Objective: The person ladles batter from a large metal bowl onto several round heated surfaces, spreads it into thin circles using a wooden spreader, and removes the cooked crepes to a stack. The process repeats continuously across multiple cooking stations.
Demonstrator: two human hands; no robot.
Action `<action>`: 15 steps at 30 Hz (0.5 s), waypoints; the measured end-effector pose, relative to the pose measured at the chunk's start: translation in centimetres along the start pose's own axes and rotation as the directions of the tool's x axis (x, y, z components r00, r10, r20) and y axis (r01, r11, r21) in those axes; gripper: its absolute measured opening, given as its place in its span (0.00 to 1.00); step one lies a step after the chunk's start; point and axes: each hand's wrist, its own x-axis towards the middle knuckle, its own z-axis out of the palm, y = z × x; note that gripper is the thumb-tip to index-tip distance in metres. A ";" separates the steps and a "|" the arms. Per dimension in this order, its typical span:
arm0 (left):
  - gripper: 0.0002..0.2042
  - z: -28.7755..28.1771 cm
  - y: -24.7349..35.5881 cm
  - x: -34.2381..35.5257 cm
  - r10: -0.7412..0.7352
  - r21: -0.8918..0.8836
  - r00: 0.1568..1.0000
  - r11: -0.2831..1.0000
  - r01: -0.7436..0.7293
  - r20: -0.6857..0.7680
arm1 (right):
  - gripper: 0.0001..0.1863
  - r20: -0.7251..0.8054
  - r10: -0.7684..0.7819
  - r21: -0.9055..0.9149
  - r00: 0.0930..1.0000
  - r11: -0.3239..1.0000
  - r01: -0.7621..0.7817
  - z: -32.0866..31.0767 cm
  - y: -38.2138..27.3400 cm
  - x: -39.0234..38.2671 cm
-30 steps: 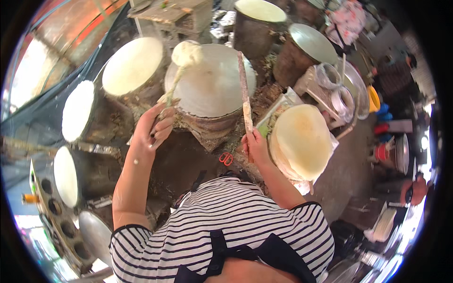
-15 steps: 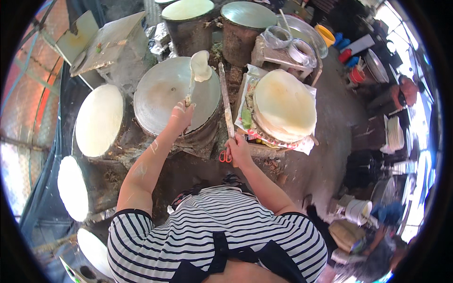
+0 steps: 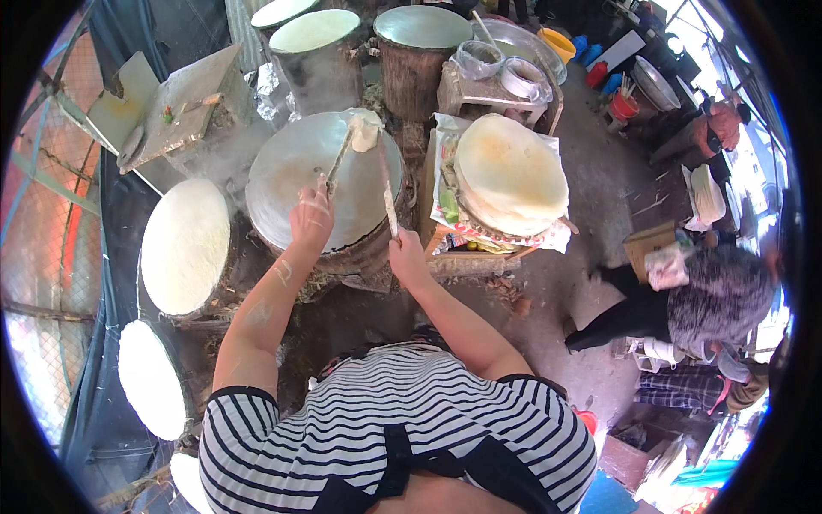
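Note:
My left hand (image 3: 312, 214) grips the thin handle of a batter-coated tool (image 3: 340, 158), whose upper end is covered by a pale, soft lump of batter (image 3: 366, 128). My right hand (image 3: 404, 253) grips a long wooden stick (image 3: 386, 188), its tip touching or very near that lump. Both tools are over a round grey griddle (image 3: 291, 176) on a rough drum. Just right of it, a stack of thin pale round sheets (image 3: 509, 167) rests on plastic with a green leaf-like piece (image 3: 448, 204) at its edge.
Drum griddles with white rounds (image 3: 186, 248) line the left; more (image 3: 310, 32) stand behind. A wooden stand (image 3: 193, 107) is back left. Bowls (image 3: 524, 81) sit on a stand behind the stack. Two other people (image 3: 719, 291) (image 3: 719, 128) and a cardboard box (image 3: 644, 248) are at right.
My hands have drawn closer, bringing the stick's tip to the batter lump over the griddle. The view has shifted. A person in a mottled grey top has come in at the right.

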 end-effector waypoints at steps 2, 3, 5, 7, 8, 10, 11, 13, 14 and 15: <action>0.24 0.0 -0.5 -0.1 -0.043 -0.013 0.999 0.999 0.043 0.009 | 0.11 0.061 0.016 0.025 0.998 1.000 -0.018 0.1 -0.5 0.8; 0.24 0.0 -0.7 0.0 -0.067 -0.023 0.998 0.997 0.067 0.010 | 0.12 0.040 0.006 0.003 0.999 1.000 -0.007 0.0 -0.1 0.9; 0.26 0.4 -1.4 -0.1 -0.114 -0.035 0.994 0.993 0.114 0.002 | 0.12 0.000 -0.015 -0.040 1.000 0.999 0.015 -0.5 1.2 0.6; 0.27 1.0 -2.0 -0.1 -0.144 -0.052 0.990 0.988 0.143 -0.014 | 0.16 0.050 0.024 -0.074 0.998 0.997 -0.020 -0.5 0.1 0.6; 0.28 1.2 -2.3 -0.1 -0.150 -0.064 0.988 0.987 0.148 -0.028 | 0.17 0.074 0.044 -0.092 0.996 0.995 -0.037 -0.3 -0.5 0.7; 0.28 1.3 -2.3 -0.2 -0.163 -0.084 0.986 0.984 0.159 -0.041 | 0.17 0.071 -0.051 -0.118 0.996 0.991 0.059 0.5 -0.7 1.9; 0.28 1.3 -2.1 -0.2 -0.171 -0.090 0.984 0.982 0.167 -0.043 | 0.17 0.082 -0.049 -0.135 0.995 0.989 0.060 0.6 -0.5 2.4; 0.28 1.0 -2.5 -0.3 -0.187 -0.113 0.980 0.977 0.180 -0.061 | 0.16 0.095 0.014 -0.129 0.995 0.992 -0.001 0.1 -0.5 2.6; 0.27 0.9 -2.8 -0.5 -0.193 -0.133 0.978 0.974 0.183 -0.074 | 0.16 0.086 0.015 -0.151 0.996 0.988 -0.002 0.3 -0.5 2.3; 0.26 0.8 -2.8 -0.5 -0.199 -0.160 0.976 0.970 0.184 -0.088 | 0.15 0.075 0.015 -0.180 0.997 0.984 -0.001 0.3 -0.7 2.0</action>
